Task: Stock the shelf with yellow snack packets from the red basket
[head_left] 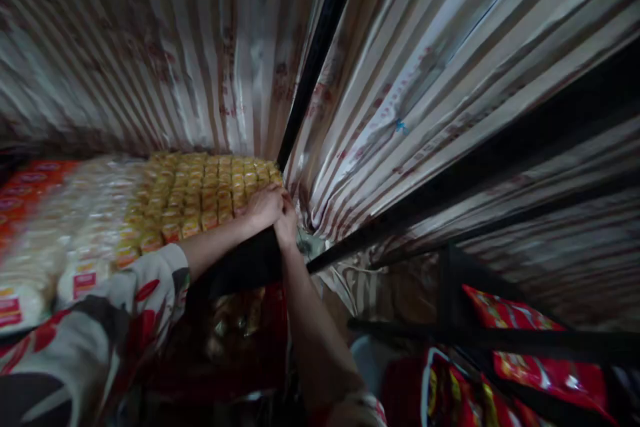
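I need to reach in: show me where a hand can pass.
Seemingly over the yellow-wrapped packets, in front of the shiny striped sheeting. Crowded: the packets' tight rows, and their right corner, where the left hand and right hand meet near the black upright post.

Red print (233,109) on sheeting (196,73), labels (171,233) on yellow packs (193,197), all illegible

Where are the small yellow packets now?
In the head view, the yellow packets sit in rows left of centre, right of the white packs, with the left hand and right hand at their right end.
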`<state>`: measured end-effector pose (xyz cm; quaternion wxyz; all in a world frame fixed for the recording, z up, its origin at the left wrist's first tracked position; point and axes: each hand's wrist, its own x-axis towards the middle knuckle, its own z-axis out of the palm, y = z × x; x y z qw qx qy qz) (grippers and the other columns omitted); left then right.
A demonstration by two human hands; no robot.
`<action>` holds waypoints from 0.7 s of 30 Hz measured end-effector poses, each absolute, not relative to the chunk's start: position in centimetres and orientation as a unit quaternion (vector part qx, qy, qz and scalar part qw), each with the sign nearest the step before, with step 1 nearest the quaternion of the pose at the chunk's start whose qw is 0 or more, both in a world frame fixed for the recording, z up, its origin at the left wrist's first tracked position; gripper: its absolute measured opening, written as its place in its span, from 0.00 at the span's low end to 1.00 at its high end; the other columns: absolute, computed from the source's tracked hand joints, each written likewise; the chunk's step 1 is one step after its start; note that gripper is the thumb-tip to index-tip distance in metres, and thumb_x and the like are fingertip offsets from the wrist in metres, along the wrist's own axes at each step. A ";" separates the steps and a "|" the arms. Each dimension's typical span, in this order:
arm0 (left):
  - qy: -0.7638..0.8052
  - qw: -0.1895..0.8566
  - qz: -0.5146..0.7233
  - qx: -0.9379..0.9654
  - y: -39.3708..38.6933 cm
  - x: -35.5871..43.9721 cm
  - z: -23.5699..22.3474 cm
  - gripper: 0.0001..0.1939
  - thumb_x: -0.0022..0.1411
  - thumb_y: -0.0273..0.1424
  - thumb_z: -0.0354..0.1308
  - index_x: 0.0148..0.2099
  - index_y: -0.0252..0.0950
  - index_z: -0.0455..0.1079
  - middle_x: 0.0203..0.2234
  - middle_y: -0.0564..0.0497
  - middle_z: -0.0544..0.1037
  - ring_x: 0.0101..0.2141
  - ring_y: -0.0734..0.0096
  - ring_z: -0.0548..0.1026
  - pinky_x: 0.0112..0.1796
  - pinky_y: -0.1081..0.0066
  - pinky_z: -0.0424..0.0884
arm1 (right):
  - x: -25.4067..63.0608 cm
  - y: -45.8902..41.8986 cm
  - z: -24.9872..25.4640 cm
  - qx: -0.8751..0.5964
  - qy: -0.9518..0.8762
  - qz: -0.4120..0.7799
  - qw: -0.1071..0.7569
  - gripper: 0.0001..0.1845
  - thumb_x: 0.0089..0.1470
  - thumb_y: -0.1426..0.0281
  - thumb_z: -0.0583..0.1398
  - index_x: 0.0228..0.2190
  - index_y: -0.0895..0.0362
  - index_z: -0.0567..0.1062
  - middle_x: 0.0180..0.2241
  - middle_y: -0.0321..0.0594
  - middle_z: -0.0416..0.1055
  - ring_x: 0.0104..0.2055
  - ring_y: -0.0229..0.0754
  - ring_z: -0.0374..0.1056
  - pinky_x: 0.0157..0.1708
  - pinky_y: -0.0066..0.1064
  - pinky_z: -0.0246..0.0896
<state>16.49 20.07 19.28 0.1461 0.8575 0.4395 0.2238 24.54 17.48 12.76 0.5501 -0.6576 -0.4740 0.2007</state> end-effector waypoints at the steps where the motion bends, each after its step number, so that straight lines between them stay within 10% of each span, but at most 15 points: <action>1: 0.439 0.172 0.228 0.852 18.9 15.9 19.0 0.14 0.59 0.25 0.45 0.42 0.36 0.71 0.39 0.49 0.72 0.40 0.67 0.69 0.43 0.70 0.64 | 24.4 16.6 12.9 -0.660 -0.463 0.206 0.554 0.18 0.51 0.71 0.53 0.42 0.60 0.74 0.47 0.43 0.70 0.50 0.42 0.63 0.54 0.36 0.54; 9: 0.407 0.319 0.275 0.811 7.5 10.5 16.0 0.14 0.58 0.22 0.43 0.38 0.39 0.69 0.35 0.51 0.73 0.38 0.73 0.70 0.43 0.73 0.66 | 20.7 4.6 12.9 -0.648 -0.336 0.258 0.633 0.20 0.56 0.63 0.50 0.46 0.61 0.69 0.42 0.47 0.72 0.40 0.41 0.69 0.41 0.33 0.64; 21: 0.550 0.442 0.076 0.704 -0.7 8.1 4.6 0.15 0.52 0.20 0.46 0.36 0.35 0.73 0.39 0.42 0.77 0.43 0.60 0.73 0.46 0.62 0.65 | 16.5 -4.4 1.0 -0.796 -0.400 0.202 0.407 0.19 0.53 0.67 0.49 0.38 0.59 0.76 0.34 0.51 0.75 0.37 0.49 0.72 0.37 0.38 0.64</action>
